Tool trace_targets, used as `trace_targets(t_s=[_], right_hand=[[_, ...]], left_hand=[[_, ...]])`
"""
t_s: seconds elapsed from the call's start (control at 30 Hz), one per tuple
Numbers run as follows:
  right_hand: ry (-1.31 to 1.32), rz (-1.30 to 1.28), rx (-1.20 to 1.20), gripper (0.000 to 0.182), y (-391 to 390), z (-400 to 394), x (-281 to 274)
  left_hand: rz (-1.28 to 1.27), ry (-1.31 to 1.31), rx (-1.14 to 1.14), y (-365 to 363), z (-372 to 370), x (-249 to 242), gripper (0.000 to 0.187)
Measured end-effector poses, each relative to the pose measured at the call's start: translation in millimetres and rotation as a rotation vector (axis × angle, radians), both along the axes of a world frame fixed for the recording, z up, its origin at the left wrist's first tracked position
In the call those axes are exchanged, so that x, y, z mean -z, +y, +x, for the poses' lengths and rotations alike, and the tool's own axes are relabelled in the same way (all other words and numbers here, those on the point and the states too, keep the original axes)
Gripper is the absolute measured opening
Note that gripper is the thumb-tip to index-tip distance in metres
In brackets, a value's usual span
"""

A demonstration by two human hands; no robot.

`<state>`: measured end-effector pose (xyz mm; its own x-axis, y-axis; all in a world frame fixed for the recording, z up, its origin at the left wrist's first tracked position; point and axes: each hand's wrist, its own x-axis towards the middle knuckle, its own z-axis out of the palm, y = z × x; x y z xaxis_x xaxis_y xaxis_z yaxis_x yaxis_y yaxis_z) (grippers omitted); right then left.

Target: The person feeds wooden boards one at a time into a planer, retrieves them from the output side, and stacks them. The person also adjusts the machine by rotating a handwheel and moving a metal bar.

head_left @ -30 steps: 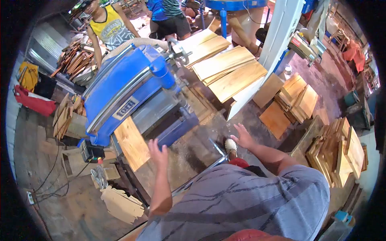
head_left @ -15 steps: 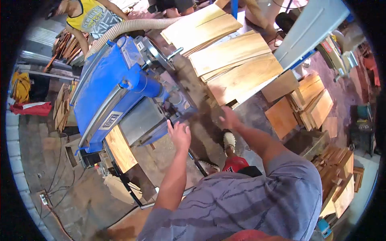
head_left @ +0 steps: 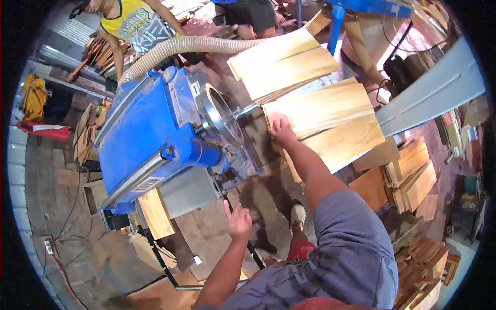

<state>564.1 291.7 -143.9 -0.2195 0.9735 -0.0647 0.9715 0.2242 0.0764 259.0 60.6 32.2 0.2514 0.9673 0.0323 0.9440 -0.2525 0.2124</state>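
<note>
A blue planer-like machine (head_left: 139,129) with a handwheel (head_left: 222,113) stands at the left, its flat metal bed (head_left: 187,194) showing below the housing. My left hand (head_left: 238,221) hovers near the corner of that bed, fingers apart, holding nothing. To the right of the handwheel lies a stack of thin wooden boards (head_left: 330,111), the upper ones slightly fanned. My right hand (head_left: 282,132) rests on the stack's left edge with its fingers stretched over the top board; its thumb is not clear. Another stack of wooden boards (head_left: 284,62) lies just behind.
A ribbed hose (head_left: 191,45) runs behind the machine. A person in a yellow top (head_left: 137,23) is behind it, another person in dark shorts (head_left: 253,15) farther back. More wood (head_left: 411,173) is piled at the right. A grey metal panel (head_left: 434,98) slants at the upper right.
My right hand has reached forward from above the floor onto the edge of the board stack. My left hand stays by the machine bed. The view has shifted.
</note>
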Motion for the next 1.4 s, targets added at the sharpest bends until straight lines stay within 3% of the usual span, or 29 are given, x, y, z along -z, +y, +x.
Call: trace_targets(t_s=[0.2,0.3,0.43,0.63,0.67,0.8,0.97,1.0,1.1,1.17,1.23,1.3,1.37,1.4], right_hand=[[-0.033,0.047,-0.190,0.033,-19.4,10.9,-20.0],[0.002,0.000,-0.200,0.040,-31.4,10.2,-17.6],[-0.040,0.090,-0.257,0.035,-39.9,10.9,-22.6],[0.018,0.062,-0.256,0.035,-95.5,12.3,-63.5],[0.221,0.055,-0.240,0.034,-114.9,10.3,-78.9],[0.483,0.174,-0.278,0.041,-178.2,2.4,-66.0],[0.917,0.130,-0.326,0.032,-243.1,-12.4,-175.3],[0.883,0.121,-0.243,0.035,-253.3,-12.3,-189.2],[0.757,-0.003,-0.023,0.030,-262.1,-18.8,-305.8],[1.153,0.421,-0.010,0.023,-253.7,1.2,-257.9],[0.984,0.664,0.063,0.019,-251.5,12.4,-336.3],[0.989,0.767,0.213,0.020,-277.2,-3.7,-426.0],[1.023,0.875,-0.031,0.016,-306.4,-34.3,-479.4],[0.998,0.875,-0.130,0.014,-321.6,-60.7,-500.7]], left_hand=[[0.010,-0.075,-0.022,-0.9,1.8,-5.6,0.013],[-0.048,-0.127,-0.061,2.0,5.4,-8.3,0.009],[-0.053,-0.087,-0.085,0.0,6.7,-13.7,0.007],[0.025,-0.085,-0.020,5.3,5.5,-13.7,0.011],[0.036,-0.088,-0.005,0.1,2.6,-17.2,0.011],[0.037,-0.143,-0.021,-1.1,2.8,-16.4,0.010],[0.057,-0.122,0.043,-1.8,-5.9,2.3,0.010],[0.065,-0.137,0.062,-0.6,-9.3,11.3,0.010],[0.053,-0.105,0.050,-3.5,-9.4,13.4,0.013],[-0.007,-0.291,0.007,-8.0,-6.2,-8.7,0.014],[0.072,-0.290,0.069,-8.8,-10.4,-8.3,0.018],[-0.072,-0.429,-0.020,-4.3,-10.7,-9.6,0.031],[-0.642,-1.046,0.063,16.8,-25.1,5.7,0.054],[-0.958,-1.430,-0.006,2.3,-29.1,-43.7,0.059]])
